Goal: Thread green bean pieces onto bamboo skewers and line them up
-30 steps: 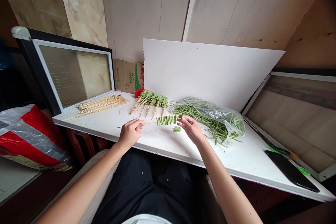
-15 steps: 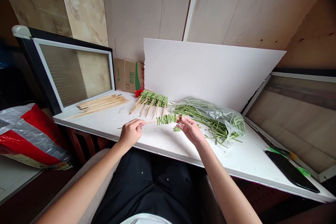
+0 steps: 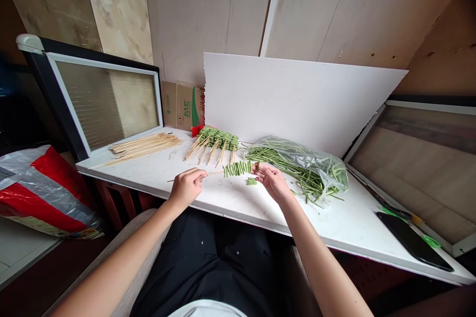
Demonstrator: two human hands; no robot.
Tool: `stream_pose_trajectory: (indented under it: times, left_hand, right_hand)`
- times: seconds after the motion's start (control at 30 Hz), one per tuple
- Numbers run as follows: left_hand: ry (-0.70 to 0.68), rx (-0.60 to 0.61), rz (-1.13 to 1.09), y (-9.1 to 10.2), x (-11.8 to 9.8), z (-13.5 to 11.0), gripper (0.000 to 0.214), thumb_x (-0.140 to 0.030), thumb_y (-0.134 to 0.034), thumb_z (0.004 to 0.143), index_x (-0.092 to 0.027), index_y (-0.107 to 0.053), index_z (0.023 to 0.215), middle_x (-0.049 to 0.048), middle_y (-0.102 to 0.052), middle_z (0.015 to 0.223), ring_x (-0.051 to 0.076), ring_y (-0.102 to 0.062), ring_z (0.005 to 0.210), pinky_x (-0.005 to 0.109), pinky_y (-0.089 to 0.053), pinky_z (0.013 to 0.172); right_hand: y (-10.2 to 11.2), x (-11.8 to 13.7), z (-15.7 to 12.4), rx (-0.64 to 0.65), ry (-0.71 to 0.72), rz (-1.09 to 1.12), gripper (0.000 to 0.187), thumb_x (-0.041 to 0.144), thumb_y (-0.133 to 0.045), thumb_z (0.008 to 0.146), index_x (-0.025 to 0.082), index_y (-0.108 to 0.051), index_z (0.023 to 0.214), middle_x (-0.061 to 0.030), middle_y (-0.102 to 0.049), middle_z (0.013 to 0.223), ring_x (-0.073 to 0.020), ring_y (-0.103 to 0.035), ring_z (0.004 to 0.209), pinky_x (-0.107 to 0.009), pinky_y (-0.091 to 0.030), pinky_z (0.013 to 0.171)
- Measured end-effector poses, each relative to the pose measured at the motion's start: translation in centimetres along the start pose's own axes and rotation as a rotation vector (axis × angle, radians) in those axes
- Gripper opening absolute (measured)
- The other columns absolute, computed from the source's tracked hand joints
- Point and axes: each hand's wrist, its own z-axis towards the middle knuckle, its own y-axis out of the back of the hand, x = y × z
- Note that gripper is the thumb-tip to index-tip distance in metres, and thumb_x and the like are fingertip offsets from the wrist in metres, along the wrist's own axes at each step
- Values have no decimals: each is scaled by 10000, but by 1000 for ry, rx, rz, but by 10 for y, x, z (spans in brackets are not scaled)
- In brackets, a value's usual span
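Observation:
My left hand [image 3: 187,188] is closed around a thin wooden skewer [image 3: 214,173], held level above the white table. Several short green bean pieces [image 3: 238,168] are threaded side by side along the skewer's right part. At its right tip, my right hand [image 3: 273,181] pinches one more green bean piece [image 3: 257,164]. A few cut green bean pieces [image 3: 251,181] lie on the table just under the right hand. Behind the hands, a pile of filled green bean skewers [image 3: 219,139] rests with its bare stick ends toward me.
Long green beans [image 3: 297,171] spill from a clear plastic bag [image 3: 327,163] at the right. Bare skewers [image 3: 147,148] lie at the left on the white table [image 3: 238,208]. A black phone [image 3: 412,240] sits near the right edge. A cardboard box [image 3: 182,106] stands behind.
Both hands and the skewer have shifted very slightly right in view. The right hand's bean piece is a little farther from the threaded row.

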Motion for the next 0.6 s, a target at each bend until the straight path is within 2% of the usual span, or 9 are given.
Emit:
stream_pose_trajectory:
  times: [0.17, 0.6]
  left_hand:
    - [-31, 15, -4, 1, -1, 1, 400, 50, -476, 771, -207, -762, 882, 18, -768, 837, 171, -720, 743, 250, -539, 687]
    - [-117, 10, 58, 6, 1, 2, 472, 86, -443, 675, -211, -754, 870, -1, -735, 772, 157, -696, 702, 239, -534, 667]
  right_hand:
    - [3, 2, 1, -13, -3, -41, 334, 501, -906, 726, 206, -845, 870, -94, -810, 935, -214, -757, 854, -275, -585, 666]
    - [3, 9, -4, -15, -35, -122, 311, 489, -917, 711, 210, -842, 827, -88, -802, 890, -212, -744, 830, -288, -555, 658]
